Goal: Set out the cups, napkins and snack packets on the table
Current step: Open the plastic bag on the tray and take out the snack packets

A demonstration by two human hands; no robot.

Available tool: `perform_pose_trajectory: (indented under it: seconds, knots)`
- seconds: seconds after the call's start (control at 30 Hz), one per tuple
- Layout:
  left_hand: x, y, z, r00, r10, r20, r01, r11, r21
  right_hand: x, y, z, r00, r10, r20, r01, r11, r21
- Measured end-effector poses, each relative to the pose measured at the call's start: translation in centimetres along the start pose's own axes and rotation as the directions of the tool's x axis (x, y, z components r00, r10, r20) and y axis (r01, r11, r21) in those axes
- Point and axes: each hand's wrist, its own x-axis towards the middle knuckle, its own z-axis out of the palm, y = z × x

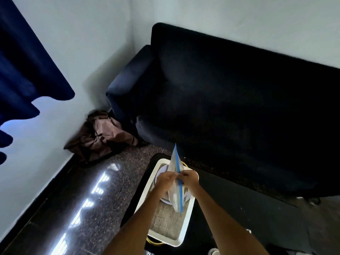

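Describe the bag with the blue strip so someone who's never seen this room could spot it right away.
Start at the dark sofa; in front of it sits a white tray on a black table. Above the tray, both hands, left hand and right hand, pinch a clear plastic bag. It is the only see-through thing, edged by a blue zip strip.

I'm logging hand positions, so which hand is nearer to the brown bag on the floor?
Left. The left hand grips the zip bag on the side toward the brown bag; the right hand grips it on the far side.

Clear bag (176, 181) blue-striped; tray (185, 225) white; sofa (230, 92) black; curtain (24, 67) navy; floor (92, 190) dark speckled.
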Motion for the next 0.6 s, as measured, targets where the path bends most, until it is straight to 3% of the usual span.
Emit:
perform_pose_trajectory:
  seconds: [0.07, 0.13, 0.2, 0.27, 0.37, 0.47, 0.6]
  knots:
    - [-0.7, 0.3, 0.6, 0.993, -0.092, -0.07, 0.078, 0.979, -0.189, -0.9, 0.4, -0.5, 0.997, 0.021, 0.073, -0.024, 0.999, 0.03]
    - [-1.5, 0.6, 1.4, 0.987, -0.096, -0.127, 0.07, 0.977, -0.2, -1.5, 0.9, -1.0, 0.992, 0.011, 0.125, -0.012, 1.0, 0.007]
    - [-2.3, 1.1, 2.0, 0.988, -0.012, -0.153, 0.024, 0.997, 0.076, -2.0, 1.1, -1.9, 0.979, -0.007, 0.202, 0.033, 0.992, -0.122]
    - [-3.2, 1.4, 2.6, 0.993, 0.015, -0.117, 0.027, 0.935, 0.352, -2.2, 1.5, -2.9, 0.952, -0.021, 0.305, 0.105, 0.959, -0.264]
    - [-3.8, 1.2, 3.4, 0.996, 0.001, -0.089, 0.039, 0.892, 0.451, -2.4, 1.7, -3.9, 0.913, 0.003, 0.408, 0.15, 0.928, -0.342]
    - [-4.2, 1.1, 4.0, 0.998, -0.047, -0.049, 0.056, 0.98, 0.19, -2.5, 1.1, -4.1, 0.937, -0.068, 0.344, 0.197, 0.913, -0.357]
    - [-3.9, 0.8, 3.6, 0.984, -0.171, -0.041, 0.166, 0.979, -0.119, -2.7, 0.5, -3.3, 0.952, -0.148, 0.269, 0.253, 0.874, -0.414]
